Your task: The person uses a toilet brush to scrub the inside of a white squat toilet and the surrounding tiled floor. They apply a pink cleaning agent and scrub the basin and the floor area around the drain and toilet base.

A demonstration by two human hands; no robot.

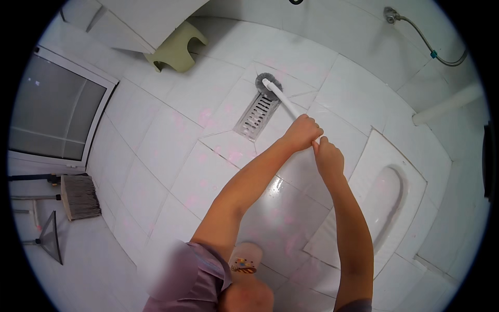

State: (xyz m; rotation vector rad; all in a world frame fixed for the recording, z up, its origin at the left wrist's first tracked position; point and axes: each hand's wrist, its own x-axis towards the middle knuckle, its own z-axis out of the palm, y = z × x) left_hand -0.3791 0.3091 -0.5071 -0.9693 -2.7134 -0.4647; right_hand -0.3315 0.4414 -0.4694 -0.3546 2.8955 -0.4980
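Note:
My left hand (pixel 303 132) is closed around the white handle of a scrub brush (pixel 286 103). Just behind it, my right hand (pixel 329 158) grips the handle's near end, which the fingers mostly hide. The brush's round grey bristle head (pixel 268 85) rests at the far end of a slotted metal floor drain (pixel 255 117), covering part of it. Pink streaks (pixel 234 156) mark the white tiled floor (pixel 187 156) around the drain.
A squat toilet (pixel 384 199) is set into the floor at right. A green plastic stool (pixel 177 46) stands far left, beside a white cabinet (pixel 144 19). A broom (pixel 80 197) and a squeegee (pixel 50 238) are at left. One slipper (pixel 245 257) shows below me.

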